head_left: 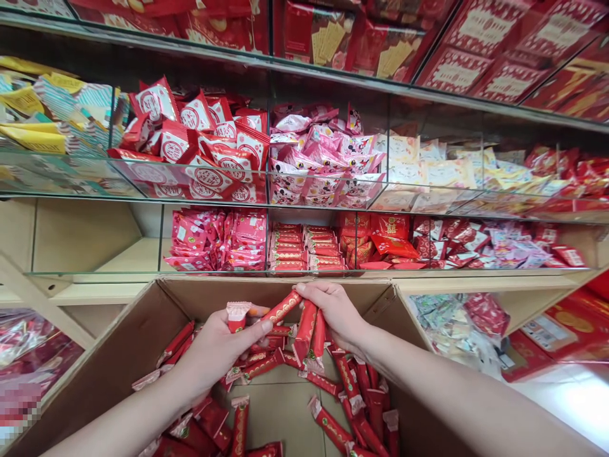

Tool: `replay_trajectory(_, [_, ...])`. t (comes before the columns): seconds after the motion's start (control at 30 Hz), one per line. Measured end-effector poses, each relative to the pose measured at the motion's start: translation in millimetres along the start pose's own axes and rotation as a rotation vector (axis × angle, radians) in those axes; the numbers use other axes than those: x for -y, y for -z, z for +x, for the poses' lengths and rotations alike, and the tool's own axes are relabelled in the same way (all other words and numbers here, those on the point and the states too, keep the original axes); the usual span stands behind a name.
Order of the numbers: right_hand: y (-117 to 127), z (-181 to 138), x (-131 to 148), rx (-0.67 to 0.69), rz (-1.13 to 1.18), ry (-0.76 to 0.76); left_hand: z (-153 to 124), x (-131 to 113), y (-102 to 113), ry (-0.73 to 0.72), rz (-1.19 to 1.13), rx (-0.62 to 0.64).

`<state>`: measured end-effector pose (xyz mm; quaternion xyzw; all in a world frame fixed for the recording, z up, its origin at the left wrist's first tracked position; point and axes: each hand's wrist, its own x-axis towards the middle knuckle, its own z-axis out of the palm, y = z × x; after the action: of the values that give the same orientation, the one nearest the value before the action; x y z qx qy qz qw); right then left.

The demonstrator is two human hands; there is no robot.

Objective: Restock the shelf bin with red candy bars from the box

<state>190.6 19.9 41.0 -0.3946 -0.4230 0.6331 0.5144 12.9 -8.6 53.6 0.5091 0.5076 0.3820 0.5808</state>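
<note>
Packets (pixel 306 333) are gripped by left hand (pixel 226 343) and right hand (pixel 337 311). Below both, more are scattered in a box (pixel 128 336).

One slim, gold-printed red packet (pixel 284 307) slants up rightward between the left hand (pixel 223 343) and right hand (pixel 339 312), two further red packets (pixel 305 333) hang from the latter, and a pale crimped packet end (pixel 238 310) protrudes above the former.
</note>
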Motion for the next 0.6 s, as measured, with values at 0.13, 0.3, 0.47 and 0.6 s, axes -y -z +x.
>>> replay_trajectory(0.13, [-3.7,-5.0,-0.8,-0.086,0.145,-0.033,2.8,2.8,0.6,-0.005,-0.059,-0.030])
replay_trajectory(0.3, [0.1,-2.2,2.6,-0.031,-0.004,-0.027,5.4,2.6,3.6,-0.033,-0.088,-0.096])
replay_trajectory(0.47, [2.6,0.8,7.1,0.019,-0.197,0.066,5.7,-5.7,11.1,-0.005,-0.076,-0.148])
replay_trajectory(0.6, [6.7,0.3,9.4,0.079,-0.422,0.193,7.8,-9.8,18.6,-0.017,0.045,-0.193])
